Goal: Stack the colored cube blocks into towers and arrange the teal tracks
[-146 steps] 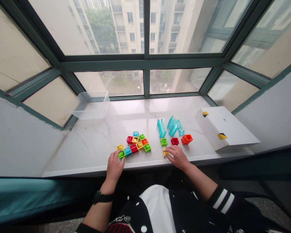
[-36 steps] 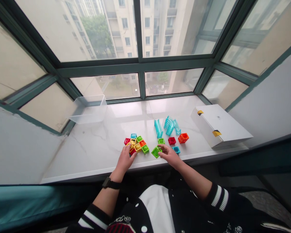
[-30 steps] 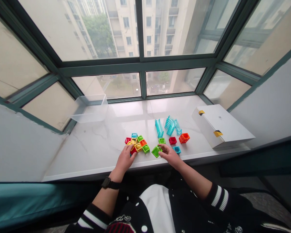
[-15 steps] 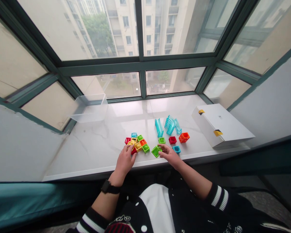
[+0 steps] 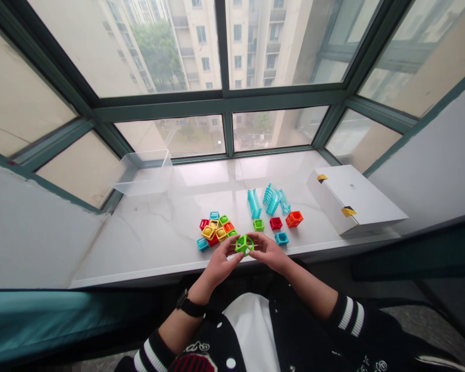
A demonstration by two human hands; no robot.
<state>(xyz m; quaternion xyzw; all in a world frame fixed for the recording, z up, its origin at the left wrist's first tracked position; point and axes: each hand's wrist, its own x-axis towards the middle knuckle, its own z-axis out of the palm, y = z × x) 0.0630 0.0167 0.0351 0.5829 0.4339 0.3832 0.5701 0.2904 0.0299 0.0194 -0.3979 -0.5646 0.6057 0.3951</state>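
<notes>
A green open-frame cube [image 5: 244, 244] is pinched between both my hands just above the front edge of the white marble sill [image 5: 158, 227]. My left hand [image 5: 220, 262] grips its left side and my right hand [image 5: 270, 251] its right side. Behind and left of it lies a joined cluster of coloured cubes [image 5: 216, 230], red, yellow, orange, green and blue. A loose green cube [image 5: 259, 225], red cube [image 5: 275, 222], orange cube [image 5: 294, 219] and blue cube [image 5: 281, 238] sit to the right.
Clear turquoise ribbed track pieces [image 5: 270, 199] lie behind the loose cubes. A white box [image 5: 352, 201] with yellow tape rests at the right end of the sill. A clear plastic tub [image 5: 145, 173] stands at the back left by the window.
My left hand left the cube cluster and moved right to meet my right hand. The green cube rose off the sill and both hands now grip it.
</notes>
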